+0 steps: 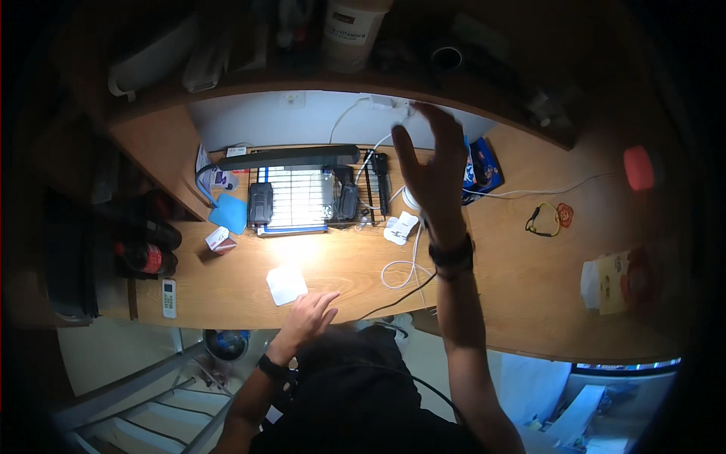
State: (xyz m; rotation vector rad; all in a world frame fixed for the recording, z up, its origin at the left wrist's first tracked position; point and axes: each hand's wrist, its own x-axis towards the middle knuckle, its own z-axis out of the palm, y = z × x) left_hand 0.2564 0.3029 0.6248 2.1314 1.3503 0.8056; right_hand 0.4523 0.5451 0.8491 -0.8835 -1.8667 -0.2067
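Observation:
My right hand (437, 163) reaches up over the back of the desk. Its thumb and fingers are apart, and I see nothing held between them. Past the fingertips, a white plug (380, 101) with white cables is at the wall; whether I touch it cannot be made out. My left hand (306, 321) rests at the desk's front edge with its fingers stretched out, empty. Just beyond those fingers lies a small white sheet (286, 285). A white folded card (400, 228) and a looped white cable (397, 274) lie near my right forearm.
A desk lamp (291, 157) lights a wire rack (299, 200). A shelf (302, 98) overhangs the back. Cola bottles (144, 259), a white remote (169, 298) and a small box (221, 240) stand or lie left. Rightward are a yellow cord loop (544, 219) and a red-lidded container (639, 168).

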